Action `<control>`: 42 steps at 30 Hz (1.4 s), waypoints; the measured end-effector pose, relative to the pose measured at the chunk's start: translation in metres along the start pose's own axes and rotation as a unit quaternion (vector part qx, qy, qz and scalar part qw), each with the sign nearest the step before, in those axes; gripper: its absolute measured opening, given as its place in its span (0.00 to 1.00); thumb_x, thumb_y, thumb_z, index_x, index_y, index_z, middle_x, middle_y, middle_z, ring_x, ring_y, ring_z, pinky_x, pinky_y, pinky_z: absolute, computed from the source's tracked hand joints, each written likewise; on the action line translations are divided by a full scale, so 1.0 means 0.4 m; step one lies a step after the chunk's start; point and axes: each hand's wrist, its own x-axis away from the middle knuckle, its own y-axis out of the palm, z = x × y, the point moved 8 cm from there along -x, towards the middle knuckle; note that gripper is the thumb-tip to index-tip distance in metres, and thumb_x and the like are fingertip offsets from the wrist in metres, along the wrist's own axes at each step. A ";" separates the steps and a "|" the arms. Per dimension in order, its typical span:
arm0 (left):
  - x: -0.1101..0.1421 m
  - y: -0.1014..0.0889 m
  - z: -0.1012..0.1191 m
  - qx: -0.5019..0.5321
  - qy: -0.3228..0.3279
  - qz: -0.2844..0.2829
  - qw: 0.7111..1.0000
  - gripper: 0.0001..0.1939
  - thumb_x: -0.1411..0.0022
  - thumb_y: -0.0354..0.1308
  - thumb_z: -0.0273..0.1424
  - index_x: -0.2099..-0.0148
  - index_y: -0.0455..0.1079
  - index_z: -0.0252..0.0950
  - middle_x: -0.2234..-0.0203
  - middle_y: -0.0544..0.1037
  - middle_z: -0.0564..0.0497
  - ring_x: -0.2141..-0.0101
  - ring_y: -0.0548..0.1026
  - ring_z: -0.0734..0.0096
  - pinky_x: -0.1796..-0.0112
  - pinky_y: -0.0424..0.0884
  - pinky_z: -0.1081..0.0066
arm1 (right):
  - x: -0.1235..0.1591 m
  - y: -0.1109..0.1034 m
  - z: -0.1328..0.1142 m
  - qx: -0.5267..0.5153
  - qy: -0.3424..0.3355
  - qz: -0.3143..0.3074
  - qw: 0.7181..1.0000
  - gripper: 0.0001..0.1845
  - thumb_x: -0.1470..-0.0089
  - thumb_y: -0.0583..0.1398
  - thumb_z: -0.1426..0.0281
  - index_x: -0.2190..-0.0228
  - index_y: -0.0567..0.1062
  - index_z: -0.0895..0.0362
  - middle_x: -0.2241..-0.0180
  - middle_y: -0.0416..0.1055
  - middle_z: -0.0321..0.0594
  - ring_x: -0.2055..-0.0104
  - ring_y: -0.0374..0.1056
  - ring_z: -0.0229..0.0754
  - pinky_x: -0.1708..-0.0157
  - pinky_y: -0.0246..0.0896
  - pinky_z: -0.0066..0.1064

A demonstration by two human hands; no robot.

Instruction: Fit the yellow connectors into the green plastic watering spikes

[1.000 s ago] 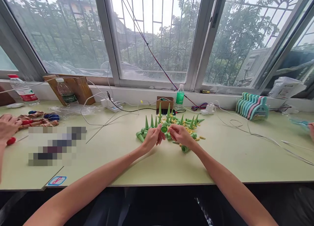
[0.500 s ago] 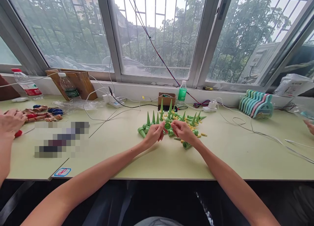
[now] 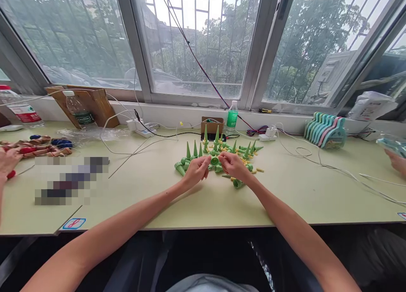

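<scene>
Between my two hands is a green plastic watering spike [image 3: 215,161], its round hollow end turned toward me. My left hand [image 3: 197,170] is closed, thumb and finger pinching the spike from its left side. From the right, my right hand [image 3: 234,165] pinches at the same piece with curled fingers; any small part in its fingertips is too small to make out. Behind and around both hands lie several more green spikes [image 3: 179,168], some standing point up, with small yellow pegs [image 3: 260,170] scattered among them.
At the back stand a small cardboard box [image 3: 213,126] and a green-labelled bottle [image 3: 232,115]. White cables [image 3: 336,170] cross the table's right side, near a row of pastel hangers [image 3: 326,131]. Co-workers' hands show at the left [image 3: 6,161] and right [image 3: 396,161] edges.
The view has shifted slightly, so the scene sits a little further left. Both hands still hold the green spike, its open end tilted a little. The right co-worker's hand shows more, with a bagged item.
</scene>
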 end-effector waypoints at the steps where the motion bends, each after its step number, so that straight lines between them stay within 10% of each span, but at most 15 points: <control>1: 0.000 -0.002 0.006 -0.012 0.011 0.004 1.000 0.27 0.31 0.44 0.47 0.78 0.61 0.35 0.90 0.66 0.56 0.85 0.62 0.78 0.76 0.62 0.74 | 0.000 0.000 0.000 -0.001 0.000 0.001 1.000 0.18 0.38 0.51 0.56 0.74 0.62 0.54 0.85 0.57 0.30 0.83 0.53 0.35 0.80 0.48 0.27; 9: 0.002 -0.006 0.034 -0.038 0.042 0.010 0.998 0.30 0.32 0.46 0.45 0.82 0.60 0.34 0.84 0.66 0.53 0.81 0.65 0.79 0.78 0.63 0.76 | -0.002 -0.001 0.003 -0.016 0.010 0.001 1.000 0.19 0.38 0.50 0.54 0.74 0.60 0.54 0.85 0.55 0.28 0.84 0.51 0.34 0.81 0.46 0.27; 19: 0.002 0.000 0.024 0.002 0.039 0.010 0.999 0.21 0.35 0.51 0.46 0.63 0.70 0.32 0.60 0.71 0.47 0.83 0.66 0.86 0.85 0.61 0.79 | -0.003 -0.004 0.001 -0.004 0.019 0.008 1.000 0.20 0.38 0.50 0.53 0.75 0.60 0.53 0.85 0.54 0.29 0.83 0.52 0.35 0.80 0.48 0.28; 42: 0.007 0.001 0.013 -0.014 0.056 0.012 0.998 0.19 0.36 0.54 0.44 0.54 0.67 0.33 0.59 0.67 0.47 0.80 0.67 0.84 0.83 0.66 0.79 | -0.001 0.001 -0.001 0.012 0.008 0.002 1.000 0.19 0.38 0.50 0.55 0.74 0.61 0.54 0.85 0.57 0.30 0.84 0.52 0.35 0.81 0.47 0.27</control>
